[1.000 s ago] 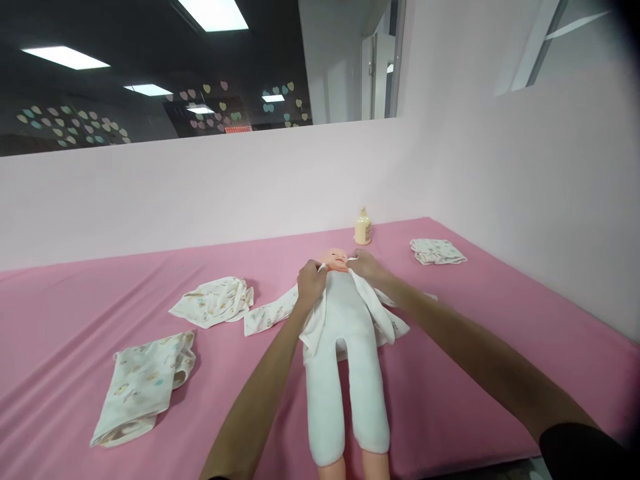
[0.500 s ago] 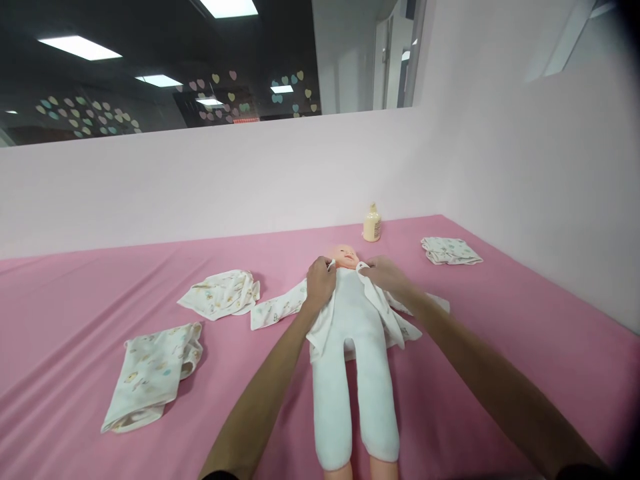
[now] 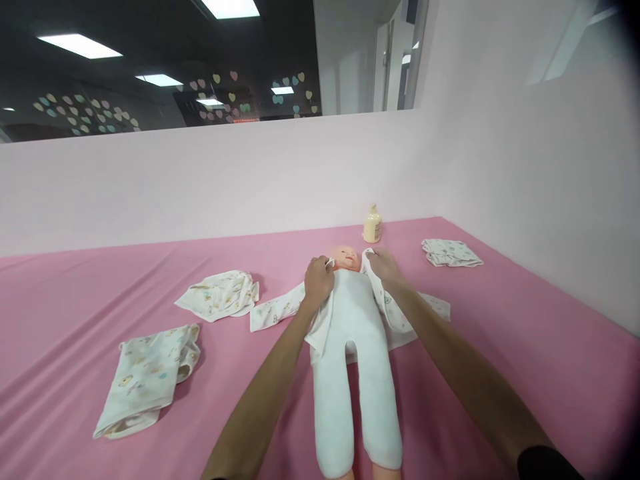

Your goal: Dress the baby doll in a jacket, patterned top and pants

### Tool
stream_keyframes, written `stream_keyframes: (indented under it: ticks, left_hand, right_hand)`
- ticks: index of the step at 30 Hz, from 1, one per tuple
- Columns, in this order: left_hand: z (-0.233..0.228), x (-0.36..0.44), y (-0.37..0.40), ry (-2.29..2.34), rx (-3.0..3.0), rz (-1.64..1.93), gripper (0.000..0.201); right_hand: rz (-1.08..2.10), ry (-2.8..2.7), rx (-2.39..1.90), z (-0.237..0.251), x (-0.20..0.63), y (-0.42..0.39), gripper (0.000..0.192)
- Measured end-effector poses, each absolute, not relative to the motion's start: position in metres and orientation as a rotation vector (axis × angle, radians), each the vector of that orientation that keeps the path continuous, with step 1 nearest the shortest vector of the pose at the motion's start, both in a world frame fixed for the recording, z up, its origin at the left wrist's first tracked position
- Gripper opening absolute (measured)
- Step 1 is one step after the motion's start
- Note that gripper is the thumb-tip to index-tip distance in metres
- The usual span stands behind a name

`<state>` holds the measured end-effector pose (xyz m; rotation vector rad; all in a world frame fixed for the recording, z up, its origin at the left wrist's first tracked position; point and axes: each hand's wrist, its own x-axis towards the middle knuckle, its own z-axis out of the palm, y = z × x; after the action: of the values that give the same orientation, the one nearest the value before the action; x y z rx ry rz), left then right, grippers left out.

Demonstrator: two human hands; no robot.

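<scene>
A baby doll (image 3: pixel 353 313) with a white cloth body lies on its back, head away from me. Spread beneath and around it is a white printed baby shirt (image 3: pixel 277 311), its front open and its sleeves stretched out to both sides. My left hand (image 3: pixel 319 280) pinches the shirt's edge beside the doll's neck on the left. On the other side my right hand (image 3: pixel 385 265) grips the opposite edge, lifted a little by the doll's head. The doll's arms are hidden from view.
Folded printed baby clothes (image 3: pixel 150 380) lie at the near left, with another printed cloth piece (image 3: pixel 220 295) behind them. A cream pump bottle (image 3: pixel 373 225) stands near the back wall. More folded cloth (image 3: pixel 451 253) sits at the right on the pink sheet (image 3: pixel 480 320).
My right hand has raised its shirt edge slightly up and outward, away from the doll's neck. The left hand has barely moved and keeps its grip.
</scene>
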<state>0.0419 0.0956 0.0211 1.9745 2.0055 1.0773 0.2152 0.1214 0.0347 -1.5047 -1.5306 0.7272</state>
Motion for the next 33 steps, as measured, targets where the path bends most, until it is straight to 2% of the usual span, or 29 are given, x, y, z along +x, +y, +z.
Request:
stream_keyframes:
  ticks: [15,22,33]
  left_hand:
    - [0.029,0.059,0.085,1.819,2.076,1.158,0.019]
    - [0.027,0.059,0.079,1.921,2.21,1.08,0.027]
    - [0.022,0.061,0.078,1.961,2.361,0.986,0.021]
  right_hand:
    - [0.801,-1.723,-1.239,0.044,0.194,0.105,0.025]
    - [0.675,-1.844,-1.27,0.039,0.192,0.102,0.032]
    - [0.546,-1.866,-1.256,0.039,0.192,0.099,0.02]
